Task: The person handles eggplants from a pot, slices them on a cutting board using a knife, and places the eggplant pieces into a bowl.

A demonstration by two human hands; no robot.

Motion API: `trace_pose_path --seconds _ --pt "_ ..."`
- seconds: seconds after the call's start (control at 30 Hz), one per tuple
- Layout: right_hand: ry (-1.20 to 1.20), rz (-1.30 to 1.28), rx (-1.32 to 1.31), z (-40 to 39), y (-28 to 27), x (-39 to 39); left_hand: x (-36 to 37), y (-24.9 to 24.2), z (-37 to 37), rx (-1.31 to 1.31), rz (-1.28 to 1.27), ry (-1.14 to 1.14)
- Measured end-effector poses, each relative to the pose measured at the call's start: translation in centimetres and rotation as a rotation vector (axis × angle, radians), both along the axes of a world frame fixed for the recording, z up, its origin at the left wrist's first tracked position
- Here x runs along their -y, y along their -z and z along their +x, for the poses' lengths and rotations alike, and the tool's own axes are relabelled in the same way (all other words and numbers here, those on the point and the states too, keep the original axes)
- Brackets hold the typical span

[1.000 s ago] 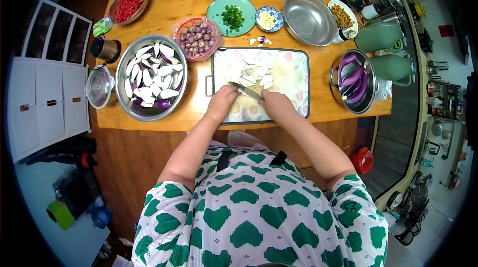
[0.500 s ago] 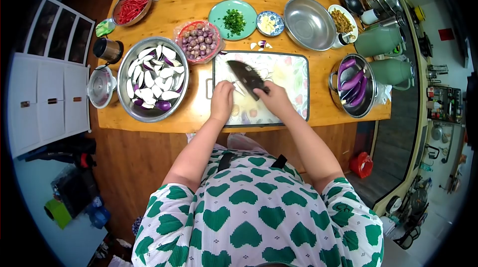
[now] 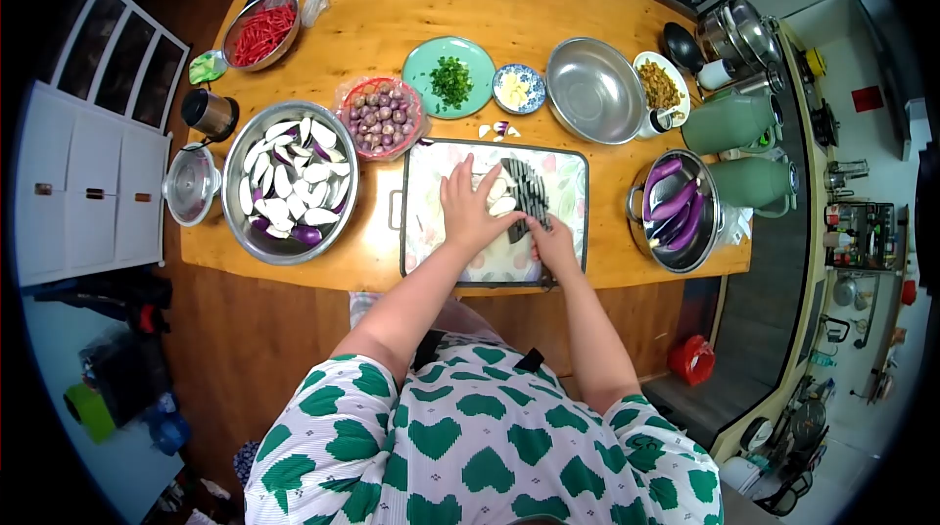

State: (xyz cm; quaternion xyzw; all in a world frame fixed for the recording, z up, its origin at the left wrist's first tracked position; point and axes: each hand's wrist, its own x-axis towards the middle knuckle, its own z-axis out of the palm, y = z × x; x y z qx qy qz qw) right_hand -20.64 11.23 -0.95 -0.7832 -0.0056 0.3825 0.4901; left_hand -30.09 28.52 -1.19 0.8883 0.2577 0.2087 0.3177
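A dark kitchen knife (image 3: 529, 194) is over the patterned cutting board (image 3: 431, 261), its broad blade showing pale stripes. My right hand (image 3: 556, 243) is closed round the handle. My left hand (image 3: 475, 210) is spread over the board, fingers apart and thumb stretched to the base of the blade. Several pale cut pieces (image 3: 502, 202) lie between the left fingers and the blade, partly covered by that hand.
To the left stands a bowl of cut eggplant (image 3: 315, 172), beside a basket of shallots (image 3: 382, 119). Beyond the board are a green plate (image 3: 416, 70) with chopped greens, a garlic dish (image 3: 519, 89) and a steel bowl (image 3: 597, 89). Whole eggplants (image 3: 676, 202) fill a pot at right.
The knife has swung from pointing up-left to lying right of the pale pieces. My left hand has gone from bunched fingers to spread ones. The whole view has shifted slightly.
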Motion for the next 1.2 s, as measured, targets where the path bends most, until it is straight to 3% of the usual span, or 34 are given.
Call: trace_pose_path --seconds 0.1,0.37,0.57,0.73,0.87,0.97,1.07,1.2 --pt "-0.003 0.042 -0.09 -2.2 -0.4 -1.5 0.3 1.6 0.1 0.016 0.06 0.028" --pt "-0.041 0.073 -0.185 -5.4 0.1 -2.5 -0.1 2.0 -2.1 0.154 -0.071 0.1" --pt "-0.045 0.153 -0.149 -8.7 -5.1 -5.9 -3.2 -3.5 -4.9 0.271 0.027 0.108" --pt "-0.212 0.241 -0.149 -12.3 -10.0 -14.0 -10.6 -8.8 -10.1 0.301 0.107 -0.043" --pt "-0.39 0.186 0.076 -15.9 -10.1 -21.0 -17.6 -9.4 -15.9 0.265 0.118 -0.12" --pt "-0.523 -0.036 0.566 -17.0 -12.7 -24.7 -22.0 -9.0 -20.8 0.106 0.142 -0.123" --pt "-0.482 0.016 0.523 -16.2 -12.8 -26.1 -25.5 -7.7 -24.8 -0.034 0.122 -0.145" --pt "-0.473 -0.083 0.492 -16.8 -13.6 -26.9 -28.1 -7.2 -27.8 -0.222 0.186 0.129"
